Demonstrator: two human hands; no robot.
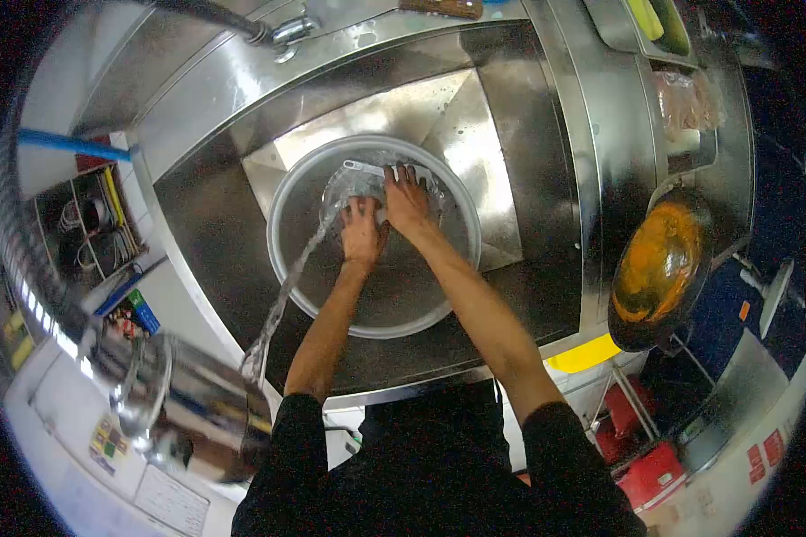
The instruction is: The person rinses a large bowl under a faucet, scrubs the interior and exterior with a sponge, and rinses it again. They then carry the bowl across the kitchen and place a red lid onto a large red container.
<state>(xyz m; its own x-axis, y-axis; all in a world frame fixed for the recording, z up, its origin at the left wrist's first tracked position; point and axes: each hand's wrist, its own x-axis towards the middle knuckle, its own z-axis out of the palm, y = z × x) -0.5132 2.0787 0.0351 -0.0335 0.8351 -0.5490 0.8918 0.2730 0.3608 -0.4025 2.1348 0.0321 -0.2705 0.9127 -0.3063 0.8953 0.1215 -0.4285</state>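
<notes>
A large round metal basin [282, 259] stands in a steel sink [528, 192]. Both my hands reach into it. My left hand [362, 234] has its fingers spread over splashing water, near a clear, shiny item whose form I cannot make out. Just right of it, my right hand [407, 201] lies with fingers spread on or beside a white handle-like piece [361, 167] at the basin's far side. A stream of water [288, 285] runs from the lower left into the basin, landing beside my left hand.
A faucet [293, 34] rises behind the sink. At the left are a coiled metal hose [27, 237] and a blurred steel spray fitting [152, 385]. An orange-stained dark pan [661, 268] stands at the right, near a tray with a plastic bag [685, 100].
</notes>
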